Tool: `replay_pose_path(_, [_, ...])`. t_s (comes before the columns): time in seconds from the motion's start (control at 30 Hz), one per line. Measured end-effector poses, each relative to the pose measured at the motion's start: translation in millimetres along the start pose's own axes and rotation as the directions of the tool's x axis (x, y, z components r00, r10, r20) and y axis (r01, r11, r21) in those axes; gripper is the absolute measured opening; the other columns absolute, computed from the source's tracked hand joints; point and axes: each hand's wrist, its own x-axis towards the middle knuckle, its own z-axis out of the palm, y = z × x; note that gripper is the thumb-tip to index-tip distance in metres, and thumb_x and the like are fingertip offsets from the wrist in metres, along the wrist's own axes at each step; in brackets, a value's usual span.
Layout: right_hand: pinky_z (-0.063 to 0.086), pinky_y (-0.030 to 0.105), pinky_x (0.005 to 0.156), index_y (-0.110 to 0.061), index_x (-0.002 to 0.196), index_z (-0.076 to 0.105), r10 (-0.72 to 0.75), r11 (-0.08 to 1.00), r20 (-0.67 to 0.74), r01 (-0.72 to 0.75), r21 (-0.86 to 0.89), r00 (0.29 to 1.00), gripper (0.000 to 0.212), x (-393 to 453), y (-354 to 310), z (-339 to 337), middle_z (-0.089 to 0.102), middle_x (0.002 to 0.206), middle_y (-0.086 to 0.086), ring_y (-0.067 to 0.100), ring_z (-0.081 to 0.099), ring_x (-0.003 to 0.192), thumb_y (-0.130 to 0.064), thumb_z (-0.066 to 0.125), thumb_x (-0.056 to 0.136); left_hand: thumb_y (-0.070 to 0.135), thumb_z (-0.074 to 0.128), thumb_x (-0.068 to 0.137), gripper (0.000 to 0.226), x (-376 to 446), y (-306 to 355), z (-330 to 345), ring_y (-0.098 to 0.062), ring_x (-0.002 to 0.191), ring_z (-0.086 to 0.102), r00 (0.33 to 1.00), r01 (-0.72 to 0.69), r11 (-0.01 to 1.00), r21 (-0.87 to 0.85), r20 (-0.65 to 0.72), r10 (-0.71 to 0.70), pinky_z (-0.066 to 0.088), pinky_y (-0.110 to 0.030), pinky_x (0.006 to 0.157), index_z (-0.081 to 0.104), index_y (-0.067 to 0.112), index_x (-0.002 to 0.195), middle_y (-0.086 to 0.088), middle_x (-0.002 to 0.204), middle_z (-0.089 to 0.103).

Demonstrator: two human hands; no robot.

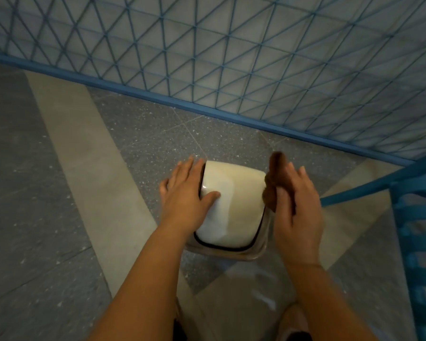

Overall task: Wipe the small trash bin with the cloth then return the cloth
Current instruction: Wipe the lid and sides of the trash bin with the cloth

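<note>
A small trash bin (231, 205) with a cream swing lid stands on the floor below me. My left hand (185, 190) rests on its left side, fingers straight along the edge and thumb lying on the lid. Against the bin's right side, my right hand (296, 207) presses a brown cloth (276, 178) with straight fingers. The cloth bunches up above and in front of my fingers; part of it is hidden behind the hand.
The floor (84, 193) is grey speckled tile with pale diagonal bands. A blue wire-mesh fence (231, 57) with a blue base rail runs behind the bin. A blue slatted metal frame (416, 230) stands at the right. My foot (293, 321) shows at the bottom.
</note>
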Motion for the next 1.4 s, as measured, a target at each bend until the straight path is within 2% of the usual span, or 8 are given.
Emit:
replay_pose_path(0.13, [0.033, 0.049, 0.110, -0.026, 0.131, 0.051, 0.228, 0.956, 0.247, -0.169, -0.238, 0.942, 0.034, 43.1, 21.6, 22.3, 0.057, 0.133, 0.007, 0.029, 0.046, 0.128, -0.028, 0.041, 0.098, 0.045, 0.059, 0.087, 0.069, -4.7, -0.8, 7.3, -0.017, 0.143, 0.019, 0.997, 0.073, 0.992, -0.103, 0.023, -0.071, 0.015, -0.047, 0.114, 0.022, 0.045, 0.145, 0.010, 0.156, 0.023])
replay_pose_path(0.43, [0.035, 0.036, 0.104, -0.019, 0.120, 0.060, -0.094, 0.963, 0.475, 0.202, -0.181, 0.875, 0.029, 55.2, -18.5, 82.7, 0.064, 0.121, 0.004, 0.023, 0.054, 0.114, -0.021, 0.047, 0.094, 0.044, 0.049, 0.093, 0.056, 2.7, -1.9, 5.4, -0.012, 0.144, 0.016, 0.995, 0.039, 0.999, -0.033, 0.088, -0.036, 0.010, -0.041, 0.113, 0.025, 0.046, 0.145, 0.015, 0.158, 0.015])
replay_pose_path(0.57, [0.042, 0.042, 0.103, -0.027, 0.126, 0.057, 0.046, 0.977, 0.422, 0.047, -0.208, 0.905, 0.032, 57.2, 13.3, 59.9, 0.063, 0.125, 0.001, 0.021, 0.054, 0.117, -0.024, 0.046, 0.096, 0.045, 0.029, 0.100, 0.042, 4.6, -3.9, 2.1, -0.012, 0.145, 0.012, 0.987, 0.068, 0.997, -0.018, 0.149, -0.065, 0.005, -0.045, 0.115, 0.025, 0.057, 0.140, 0.016, 0.157, 0.018])
replay_pose_path(0.67, [0.022, 0.044, 0.118, -0.018, 0.128, 0.057, -0.056, 0.950, 0.393, 0.170, -0.261, 0.918, 0.038, 27.1, 19.9, 45.2, 0.054, 0.139, 0.007, 0.030, 0.041, 0.135, -0.011, 0.052, 0.092, 0.044, 0.024, 0.100, 0.041, 8.6, -5.4, -1.4, -0.013, 0.146, 0.010, 0.979, 0.061, 0.998, -0.017, 0.196, -0.057, 0.001, -0.048, 0.116, 0.025, 0.060, 0.138, 0.016, 0.157, 0.018])
replay_pose_path(0.8, [0.016, 0.039, 0.117, -0.016, 0.113, 0.067, -0.538, 0.757, 0.520, 0.651, -0.047, 0.663, 0.032, -28.3, 17.8, 61.4, 0.058, 0.134, 0.007, 0.027, 0.037, 0.134, -0.015, 0.048, 0.088, 0.038, 0.025, 0.100, 0.043, 13.3, -5.6, -10.0, -0.013, 0.146, 0.009, 0.975, 0.024, 0.999, 0.035, 0.221, -0.031, -0.001, -0.048, 0.116, 0.028, 0.060, 0.137, 0.015, 0.157, 0.019])
replay_pose_path(1.1, [0.018, 0.039, 0.118, -0.024, 0.117, 0.063, -0.542, 0.678, 0.695, 0.734, 0.031, 0.472, 0.038, -75.8, 37.8, 49.1, 0.060, 0.132, -0.001, 0.021, 0.046, 0.132, -0.018, 0.068, 0.080, 0.084, 0.028, 0.076, 0.073, 15.7, 2.9, -15.7, -0.023, 0.147, -0.001, 0.981, -0.128, 0.922, 0.367, 0.186, 0.062, -0.009, -0.058, 0.112, 0.021, 0.053, 0.142, 0.009, 0.160, 0.006])
replay_pose_path(1.3, [0.026, 0.032, 0.109, -0.032, 0.121, 0.058, -0.103, 0.974, 0.484, 0.188, -0.130, 0.869, 0.038, -135.9, 68.8, 2.8, 0.056, 0.135, -0.011, 0.010, 0.037, 0.135, -0.024, 0.046, 0.086, 0.081, 0.041, 0.073, 0.089, 22.2, 25.5, -25.1, -0.020, 0.147, 0.002, 0.948, -0.312, 0.741, 0.595, 0.244, 0.203, -0.015, -0.058, 0.111, 0.021, 0.038, 0.148, 0.005, 0.160, 0.008])
replay_pose_path(1.4, [0.037, 0.035, 0.104, -0.034, 0.127, 0.055, 0.168, 0.985, 0.252, -0.154, -0.075, 0.953, 0.039, -146.9, 49.8, 5.1, 0.052, 0.138, -0.013, 0.010, 0.035, 0.137, -0.029, 0.041, 0.091, 0.071, 0.049, 0.079, 0.083, 22.8, 30.6, -23.6, -0.017, 0.146, 0.011, 0.901, -0.422, 0.727, 0.542, 0.341, 0.270, -0.012, -0.056, 0.113, 0.018, 0.038, 0.149, 0.007, 0.158, 0.019])
